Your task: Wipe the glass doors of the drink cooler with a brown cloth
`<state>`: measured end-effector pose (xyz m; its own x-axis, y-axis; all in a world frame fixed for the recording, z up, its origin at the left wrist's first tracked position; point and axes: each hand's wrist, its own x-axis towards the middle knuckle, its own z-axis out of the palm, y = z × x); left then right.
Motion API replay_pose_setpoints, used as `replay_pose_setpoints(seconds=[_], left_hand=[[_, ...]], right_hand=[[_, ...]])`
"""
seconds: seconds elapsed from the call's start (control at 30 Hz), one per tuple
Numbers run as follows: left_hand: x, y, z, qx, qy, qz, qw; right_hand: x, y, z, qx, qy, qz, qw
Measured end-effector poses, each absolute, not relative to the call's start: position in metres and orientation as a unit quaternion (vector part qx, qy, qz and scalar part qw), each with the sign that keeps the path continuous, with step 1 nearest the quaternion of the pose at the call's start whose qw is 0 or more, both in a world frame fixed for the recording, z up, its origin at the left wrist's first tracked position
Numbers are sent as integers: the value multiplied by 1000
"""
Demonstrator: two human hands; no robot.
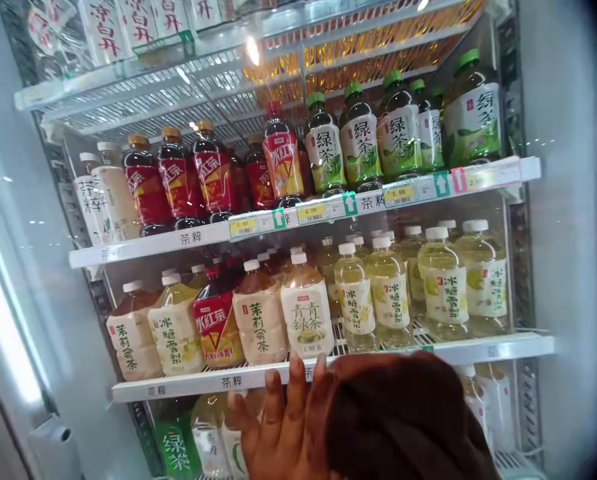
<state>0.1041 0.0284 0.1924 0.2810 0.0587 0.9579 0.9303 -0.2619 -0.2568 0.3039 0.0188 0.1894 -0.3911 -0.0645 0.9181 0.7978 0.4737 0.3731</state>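
Note:
My left hand [285,427] is raised at the bottom middle, fingers apart and pointing up, holding nothing that I can see. Its fingertips overlap the front edge of the lower shelf [193,383], just below a white-capped green tea bottle [308,317]; whether they touch is unclear. A dark sleeve [403,420] crosses from the lower right, apparently my right arm, and its hand's fingers are hidden. Left of the green tea stand a jasmine tea bottle [261,320] and a red-labelled iced tea bottle [214,327]. Pale yellow pear drink bottles [355,303] stand to the right.
The upper shelf [178,240] carries red-labelled tea bottles [213,177] and green-capped green tea bottles [361,143], with price tags [311,212] along its edge. White-labelled packs [105,30] sit at the top left. Below, a green-labelled bottle [175,447] is partly visible. Cooler walls [548,253] flank the shelves.

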Motion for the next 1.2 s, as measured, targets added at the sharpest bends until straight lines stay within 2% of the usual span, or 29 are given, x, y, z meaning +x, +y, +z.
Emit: replay_pose_setpoints(seconds=[0.13, 0.33, 0.43, 0.6, 0.73, 0.83, 0.93, 1.07, 1.2], left_hand=[[137, 20, 221, -644, -399, -507, 411], [162, 7, 249, -650, -438, -510, 355], [173, 1, 281, -674, -410, -501, 355], [211, 10, 339, -667, -445, -475, 363], [250, 13, 331, -633, -479, -487, 364], [269, 8, 317, -641, -466, -494, 358], [278, 5, 332, -630, -471, -506, 354], [294, 8, 380, -645, -460, -496, 355], [325, 13, 392, -666, -432, -472, 383]], right_hand=[[326, 18, 224, -309, -726, -408, 460], [323, 7, 192, -342, -658, -358, 568], [322, 1, 228, -369, -650, -280, 602], [381, 7, 316, -359, -692, -348, 521], [422, 9, 299, -381, -711, -344, 481], [424, 10, 280, -359, -699, -334, 520], [423, 12, 305, -318, -728, -324, 514], [446, 15, 364, -303, -713, -303, 555], [483, 15, 369, -316, -721, -297, 541]])
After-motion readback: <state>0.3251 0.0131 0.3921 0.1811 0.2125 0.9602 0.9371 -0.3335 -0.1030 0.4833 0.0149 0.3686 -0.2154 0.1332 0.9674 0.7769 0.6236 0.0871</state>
